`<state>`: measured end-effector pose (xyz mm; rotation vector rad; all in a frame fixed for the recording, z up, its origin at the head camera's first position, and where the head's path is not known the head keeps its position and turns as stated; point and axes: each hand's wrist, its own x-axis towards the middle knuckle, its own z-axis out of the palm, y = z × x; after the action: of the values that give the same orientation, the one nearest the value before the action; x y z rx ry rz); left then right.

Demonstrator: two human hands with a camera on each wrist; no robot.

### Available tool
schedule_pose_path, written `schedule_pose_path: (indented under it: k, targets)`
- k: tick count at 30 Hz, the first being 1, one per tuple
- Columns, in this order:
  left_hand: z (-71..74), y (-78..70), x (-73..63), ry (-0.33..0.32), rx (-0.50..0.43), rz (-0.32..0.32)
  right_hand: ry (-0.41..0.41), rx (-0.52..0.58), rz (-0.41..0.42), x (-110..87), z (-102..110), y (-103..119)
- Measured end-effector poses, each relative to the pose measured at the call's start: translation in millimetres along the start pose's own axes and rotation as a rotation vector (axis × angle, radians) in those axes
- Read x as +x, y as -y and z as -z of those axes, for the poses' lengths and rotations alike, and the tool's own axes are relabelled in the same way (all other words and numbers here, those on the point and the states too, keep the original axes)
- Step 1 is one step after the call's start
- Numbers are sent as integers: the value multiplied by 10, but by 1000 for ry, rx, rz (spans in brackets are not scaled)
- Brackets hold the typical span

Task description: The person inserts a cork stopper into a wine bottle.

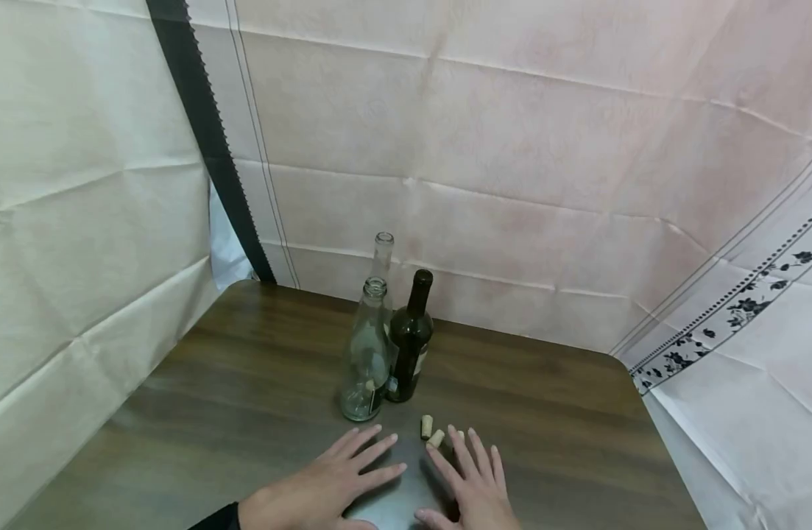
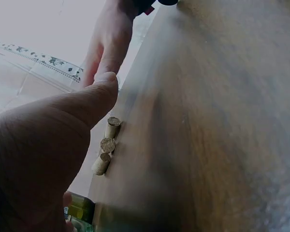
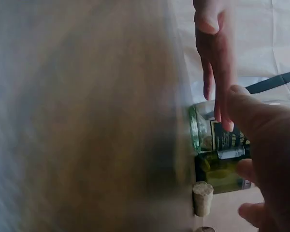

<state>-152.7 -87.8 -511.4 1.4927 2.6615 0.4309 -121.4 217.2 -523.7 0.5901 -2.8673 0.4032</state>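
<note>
In the head view my left hand (image 1: 326,478) is held over the near part of the table, fingers straight and spread, holding nothing. To its right, my right hand (image 1: 475,489) is likewise spread, with its fingertips close to the corks. One cork (image 1: 426,427) stands upright, and a second cork (image 1: 436,439) looks tilted beside it. A third cork (image 1: 461,436) is mostly hidden behind the right fingers; the left wrist view shows all three in a row. Beyond the hands stand a clear glass bottle (image 1: 366,361), a dark wine bottle (image 1: 411,335) and another clear bottle (image 1: 383,254) behind.
The wooden table (image 1: 545,397) has rounded far corners. A pale creased cloth (image 1: 512,162) hangs behind it, and another cloth (image 1: 68,221) hangs along the left side. On the right, a cloth with a black floral band (image 1: 730,316) drapes past the table edge.
</note>
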Motion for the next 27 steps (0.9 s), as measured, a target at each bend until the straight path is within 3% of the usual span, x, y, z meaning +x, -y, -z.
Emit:
schedule_pose_path:
  k: [4, 10, 15, 27]
  targets:
    - [-1, 1, 8, 9, -23, 12, -49, 69, -59, 106, 145, -35]
    - [-14, 4, 18, 31, -14, 13, 41, 236, -249, 322, 282, -182]
    - [-11, 2, 4, 63, -53, 17, 106, 275, -223, 424, 252, -332]
    - [23, -2, -25, 62, -78, 1, 122, 325, -203, 478, 220, -436]
